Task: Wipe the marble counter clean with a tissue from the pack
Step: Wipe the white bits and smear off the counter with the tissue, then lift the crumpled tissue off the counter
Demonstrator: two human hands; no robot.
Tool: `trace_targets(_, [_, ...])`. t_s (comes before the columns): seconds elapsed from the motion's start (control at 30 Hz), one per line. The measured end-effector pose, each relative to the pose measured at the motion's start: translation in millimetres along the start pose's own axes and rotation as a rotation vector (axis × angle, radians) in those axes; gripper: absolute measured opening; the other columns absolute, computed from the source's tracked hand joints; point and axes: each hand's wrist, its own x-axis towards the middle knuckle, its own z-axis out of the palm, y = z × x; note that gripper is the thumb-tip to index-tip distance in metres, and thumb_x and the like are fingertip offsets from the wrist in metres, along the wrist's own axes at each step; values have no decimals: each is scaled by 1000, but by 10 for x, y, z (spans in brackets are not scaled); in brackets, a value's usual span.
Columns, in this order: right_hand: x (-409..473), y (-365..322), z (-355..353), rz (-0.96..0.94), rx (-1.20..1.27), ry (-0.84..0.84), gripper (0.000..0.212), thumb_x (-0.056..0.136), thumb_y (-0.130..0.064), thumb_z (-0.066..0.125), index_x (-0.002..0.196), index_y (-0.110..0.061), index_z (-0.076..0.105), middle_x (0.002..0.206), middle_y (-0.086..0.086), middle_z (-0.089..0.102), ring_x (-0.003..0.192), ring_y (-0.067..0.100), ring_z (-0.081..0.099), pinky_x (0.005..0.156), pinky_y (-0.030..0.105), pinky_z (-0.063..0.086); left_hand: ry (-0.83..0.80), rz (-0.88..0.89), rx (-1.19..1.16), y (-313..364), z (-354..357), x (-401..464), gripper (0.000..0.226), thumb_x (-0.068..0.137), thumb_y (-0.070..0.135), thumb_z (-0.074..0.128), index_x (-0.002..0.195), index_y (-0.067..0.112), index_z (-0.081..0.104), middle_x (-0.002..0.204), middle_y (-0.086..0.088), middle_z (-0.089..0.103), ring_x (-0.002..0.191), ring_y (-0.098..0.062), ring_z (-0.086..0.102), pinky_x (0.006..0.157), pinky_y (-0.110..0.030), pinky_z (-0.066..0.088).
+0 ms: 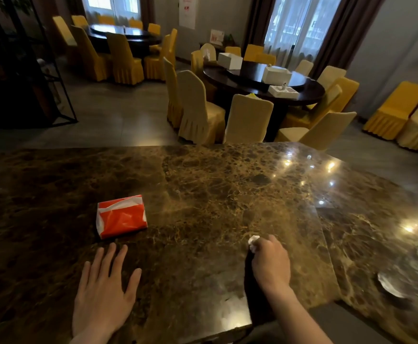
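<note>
A brown marble counter fills the lower half of the head view. On it, left of centre, lies a red tissue pack with white tissue showing at its torn top. My left hand rests flat on the counter just below the pack, fingers spread and holding nothing. Right of centre, my right hand presses down on the marble, closed around a crumpled white tissue that pokes out past the fingers.
The counter's near edge has a step at the lower middle. A small shiny dish sits on the counter at the far right. Beyond the counter stand round dark tables with yellow-covered chairs.
</note>
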Motion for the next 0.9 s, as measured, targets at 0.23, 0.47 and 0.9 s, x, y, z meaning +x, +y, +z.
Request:
trace_targets(0.23, [-575,-632,271,-310,133,-188,6,88,-11,67,88,-16,69,84,-2,54,77,20,57,58,27,33,-8,4,13,32,-41,-29,82,91,72,1,162,32,6,172,4,3,157,-17,-7,128,-42,-3])
trace_targets(0.47, [-350,-345,157,-211,70,-103,8,93,-17,65,92,-14,72,87,-3,55,82,20,54,63,29,40,-1,8,15,40,-64,-82,79,94,70,7,163,30,5,172,3,3,157,-18,-9,128,-42,-5])
trace_targets(0.9, [-874,-884,-47,-396,217,-167,18,86,-10,72,97,-22,77,86,-11,61,74,9,57,58,26,48,28,25,-16,-6,-24,-131,76,98,69,13,162,29,12,172,2,8,158,-19,-4,129,-45,2])
